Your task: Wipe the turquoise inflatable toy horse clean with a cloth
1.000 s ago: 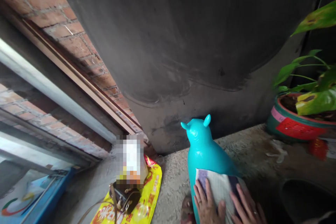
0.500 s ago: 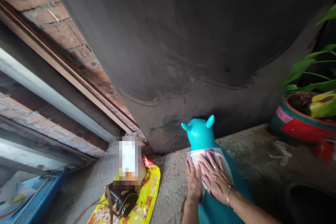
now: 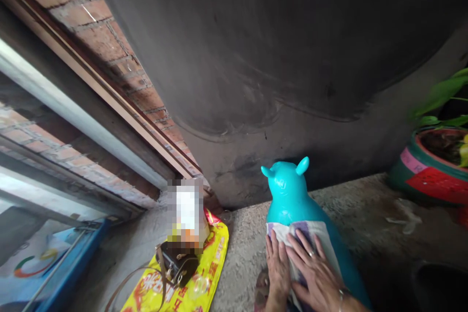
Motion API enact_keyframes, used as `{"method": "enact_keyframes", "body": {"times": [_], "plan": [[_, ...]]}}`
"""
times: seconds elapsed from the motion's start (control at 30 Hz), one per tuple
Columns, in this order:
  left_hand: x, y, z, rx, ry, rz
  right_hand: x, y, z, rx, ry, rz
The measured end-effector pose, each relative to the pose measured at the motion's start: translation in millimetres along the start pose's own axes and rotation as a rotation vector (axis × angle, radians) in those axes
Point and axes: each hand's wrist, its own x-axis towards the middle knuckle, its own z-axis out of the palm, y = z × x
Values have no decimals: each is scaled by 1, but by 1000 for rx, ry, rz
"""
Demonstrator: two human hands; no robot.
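Observation:
A turquoise animal-shaped inflatable toy [image 3: 288, 200] with two small ears stands in front of the dark wall, its head pointing away from me. Over its back lies a white and purple cloth [image 3: 323, 232]. My left hand [image 3: 278, 265] rests flat on the left part of the cloth, fingers stretched out. Beside it, my right hand [image 3: 314, 268], with a ring and a bracelet, is spread flat on the cloth too. Neither hand grips anything. The rear of the toy is partly hidden by my hands and the cloth.
At left, a brown handbag [image 3: 177, 263] lies on a yellow printed sack [image 3: 214, 258], near a pixelated item. A blue-framed object [image 3: 84, 258] stands at far left. On the right are a potted plant [image 3: 420, 156] and a scrap of clear plastic [image 3: 407, 217] on the concrete floor.
Both hands and the cloth have slid back toward me along the toy, baring more of its neck. The view has shifted slightly, moving the surroundings right.

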Motion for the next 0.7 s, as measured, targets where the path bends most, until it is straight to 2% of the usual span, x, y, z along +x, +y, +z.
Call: {"method": "enact_keyframes", "body": {"times": [0.1,0.2,0.27,0.43,0.5,0.6,0.7], "plan": [[36,-2,-12,-76,-42,23,49,-2,-15,35,-24,-51],[44,0,-19,-106,-27,4,65,-4,-23,56,-71,-79],[26,3,-18,-110,0,-16,51,-5,-25,72,-95,-89],[-56,2,4,-110,90,-102,-33,-6,-15,81,-91,-154],[-76,-1,12,-155,123,-149,-56,-5,-12,79,-85,-178],[-79,-4,18,-265,157,-189,-54,-3,-15,164,-219,-157],[-53,-7,15,-312,143,-156,-20,-1,-25,254,-311,-150]]}}
